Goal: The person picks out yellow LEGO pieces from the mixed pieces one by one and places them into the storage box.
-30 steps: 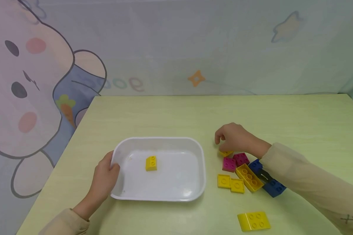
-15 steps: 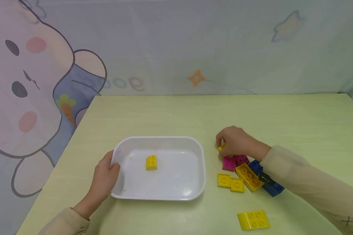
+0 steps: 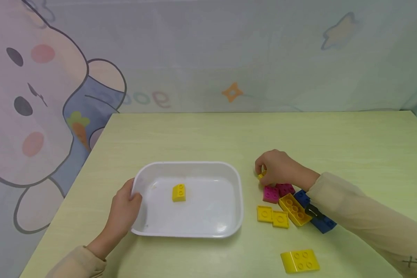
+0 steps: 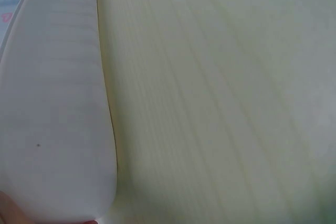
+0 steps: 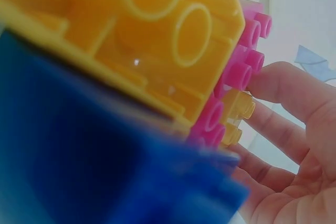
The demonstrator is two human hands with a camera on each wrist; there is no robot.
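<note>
My left hand (image 3: 123,208) grips the left rim of a white plastic tray (image 3: 187,230), thumb over the edge. Inside the tray lies a small yellow toy brick (image 3: 178,193) with a sloped side. To the right of the tray, my right hand (image 3: 280,168) pinches a yellow toy brick (image 3: 262,175), mostly covered by the fingers in the head view. The right wrist view shows this studded brick (image 5: 233,114) between thumb and fingers, behind the pink bricks. Beside that hand sit a pink brick (image 3: 271,194) and a darker pink one (image 3: 285,189).
Nearer me lie an upturned long yellow brick (image 3: 294,209), blue bricks (image 3: 322,223) partly under the right sleeve, and two thin yellow square pieces (image 3: 265,214). A yellow studded brick with a curved end (image 3: 300,261) rests at the front. A printed curtain (image 3: 201,54) hangs behind the table (image 3: 194,135).
My right hand has shifted slightly toward me, and its fingers have closed on the yellow brick. The left hand and the tray have stayed in place.
</note>
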